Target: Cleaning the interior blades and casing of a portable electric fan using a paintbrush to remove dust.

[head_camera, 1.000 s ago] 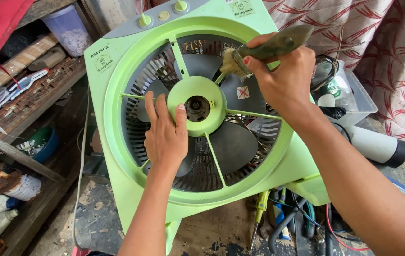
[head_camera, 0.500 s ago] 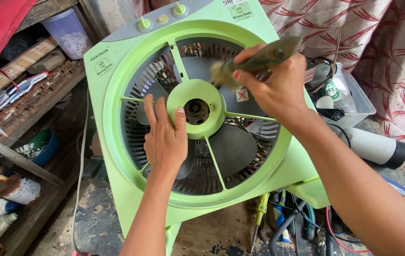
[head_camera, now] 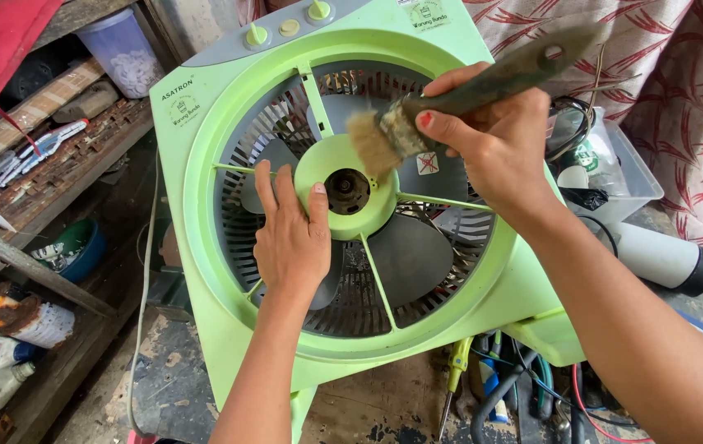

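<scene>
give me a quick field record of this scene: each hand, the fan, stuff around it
left hand: flat on the fan's grille spokes, beside the hub
right hand: grips a paintbrush, bristles at the hub's upper right edge
fan: light green box fan, front cover off, grey blades showing
hub: round, green, dark centre hole
front of fan: screwdriver, cables
right: white cylinder, clear plastic tub
</scene>
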